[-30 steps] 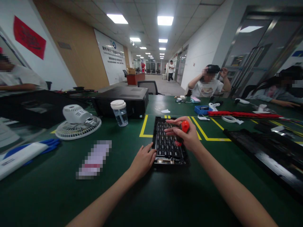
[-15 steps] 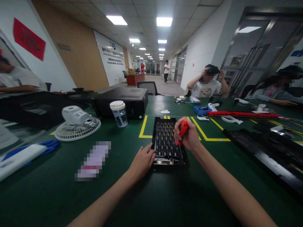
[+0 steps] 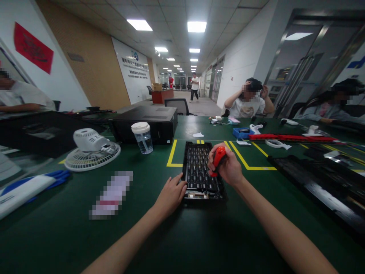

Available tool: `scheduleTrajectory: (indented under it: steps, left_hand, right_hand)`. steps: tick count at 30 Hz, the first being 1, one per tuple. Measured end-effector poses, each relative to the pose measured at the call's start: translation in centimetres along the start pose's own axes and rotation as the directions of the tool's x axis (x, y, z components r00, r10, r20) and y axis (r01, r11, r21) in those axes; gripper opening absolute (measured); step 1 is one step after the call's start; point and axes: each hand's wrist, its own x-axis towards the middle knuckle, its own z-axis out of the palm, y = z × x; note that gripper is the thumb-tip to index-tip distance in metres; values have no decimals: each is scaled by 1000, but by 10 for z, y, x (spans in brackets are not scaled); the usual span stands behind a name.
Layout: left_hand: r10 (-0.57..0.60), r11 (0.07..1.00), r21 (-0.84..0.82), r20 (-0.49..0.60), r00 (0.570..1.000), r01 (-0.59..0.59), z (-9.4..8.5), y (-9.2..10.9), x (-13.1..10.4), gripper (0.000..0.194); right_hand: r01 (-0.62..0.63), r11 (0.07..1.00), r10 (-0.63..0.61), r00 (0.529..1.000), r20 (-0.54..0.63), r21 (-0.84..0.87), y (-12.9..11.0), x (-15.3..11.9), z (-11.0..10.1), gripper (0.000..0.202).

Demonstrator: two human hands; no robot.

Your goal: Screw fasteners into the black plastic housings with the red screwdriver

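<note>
On the table in front of me lies a shallow black casing (image 3: 199, 167) with rows of dark, rounded cells inside. At its near end a pale strip of parts (image 3: 196, 195) shows. My left hand (image 3: 170, 192) rests at the casing's near left edge, fingers stretched out and touching the rim. Above the casing's right side, my right hand (image 3: 230, 167) is closed around a red-handled screwdriver (image 3: 219, 156), held slanting with its lower end toward the casing. The tool's tip is hidden, so I cannot tell whether it touches anything.
A lidded cup (image 3: 142, 137), a white fan (image 3: 92, 149) and a large black box (image 3: 151, 121) stand to the left. Gloves (image 3: 37, 187) lie at far left. A long black part (image 3: 316, 190), tape roll (image 3: 273, 144) and blue tray (image 3: 241, 133) lie right. People sit around the table.
The red screwdriver's handle has tilted and shifted slightly in my right hand. My left hand stays at the casing's edge. A person in the background has walked left.
</note>
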Motion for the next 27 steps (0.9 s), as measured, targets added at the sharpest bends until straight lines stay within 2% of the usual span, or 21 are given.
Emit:
scheduleTrajectory:
  steps: [16,27]
  left_hand:
    - [-11,1000,-12,10,1000,11,-2,1,0,41]
    - [-3,1000,2,5,1000,3,-3,3,-1,40]
  right_hand:
    - [29,990,-35,999,-37,-136,2,-2,6,23]
    - [62,987,-71,996,-62,-145,1,-4,7,19]
